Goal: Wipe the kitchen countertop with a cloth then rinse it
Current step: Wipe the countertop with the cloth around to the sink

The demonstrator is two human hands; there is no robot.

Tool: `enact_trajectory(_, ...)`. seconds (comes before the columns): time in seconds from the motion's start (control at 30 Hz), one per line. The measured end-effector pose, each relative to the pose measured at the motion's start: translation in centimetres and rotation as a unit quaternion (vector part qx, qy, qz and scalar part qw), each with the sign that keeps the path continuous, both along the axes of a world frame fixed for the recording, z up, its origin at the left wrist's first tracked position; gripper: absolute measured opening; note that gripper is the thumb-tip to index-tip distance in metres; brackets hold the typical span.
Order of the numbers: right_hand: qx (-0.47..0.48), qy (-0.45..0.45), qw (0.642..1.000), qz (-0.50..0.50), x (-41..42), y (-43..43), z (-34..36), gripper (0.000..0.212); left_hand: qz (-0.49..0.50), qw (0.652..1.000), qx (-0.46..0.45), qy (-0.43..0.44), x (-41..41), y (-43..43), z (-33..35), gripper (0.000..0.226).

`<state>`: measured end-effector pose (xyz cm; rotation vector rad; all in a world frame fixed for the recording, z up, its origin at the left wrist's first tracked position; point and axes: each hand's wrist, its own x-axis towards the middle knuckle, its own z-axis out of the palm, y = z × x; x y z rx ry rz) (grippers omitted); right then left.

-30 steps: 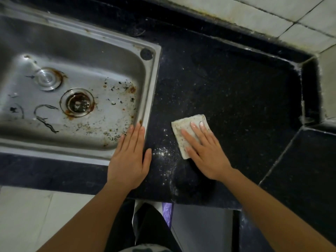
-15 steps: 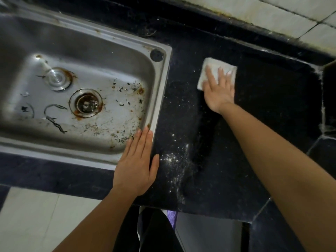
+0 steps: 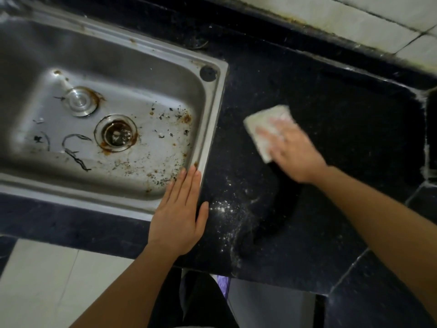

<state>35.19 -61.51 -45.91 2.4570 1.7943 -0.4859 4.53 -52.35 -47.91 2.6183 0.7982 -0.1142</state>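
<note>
The right hand (image 3: 295,155) is smeared by motion, its fingers (image 3: 269,133) indistinct. Beneath the fingers, much of the cloth (image 3: 264,117) is hidden. Far left of them, the sink (image 3: 211,114) runs off the picture's edge.

A stainless steel sink (image 3: 212,129) sits at the left, its basin flecked with rust and dark scraps, holding a rust-ringed drain (image 3: 115,133) with a round metal cap (image 3: 79,101) just beside it, while pale wall tiles (image 3: 354,22) run along the back and pale floor tiles (image 3: 47,280) show below.
</note>
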Motion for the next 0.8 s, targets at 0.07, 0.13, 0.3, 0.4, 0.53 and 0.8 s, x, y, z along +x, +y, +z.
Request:
enact_trajectory(0.07, -0.036, -0.025, 0.982, -0.184, 3.4, 3.1, -0.8, 0.067, 0.000, 1.000, 0.005, 0.001, 0.0, 0.0, 0.0, 0.064)
enact_trajectory(0.13, -0.058, -0.016, 0.958, -0.281, 5.4, 6.4, -1.3, 0.072, -0.001, 1.000, 0.008, 0.001, 0.0, 0.0, 0.0, 0.064)
enact_trajectory(0.3, -0.038, 0.061, 0.925, -0.372, 5.5, 13.7, 0.1, 0.053, 0.000, 1.000, 0.010, 0.001, -0.1, -0.1, -0.4, 0.064)
enact_trajectory(0.4, -0.026, 0.066, 0.936, -0.344, 5.4, 15.0, 0.2, 0.052, -0.001, 1.000, 0.011, -0.002, -0.1, -0.1, -0.5, 0.065)
enact_trajectory(0.53, -0.022, 0.040, 0.972, -0.230, 3.7, 13.8, -0.2, 0.051, 0.002, 1.000, 0.017, -0.007, -0.1, -0.1, -0.5, 0.064)
enact_trajectory(0.8, -0.007, 0.052, 0.991, -0.122, -4.6, 8.9, 0.0, 0.050, 0.004, 0.999, 0.033, -0.031, -0.1, -0.2, -0.3, 0.063)
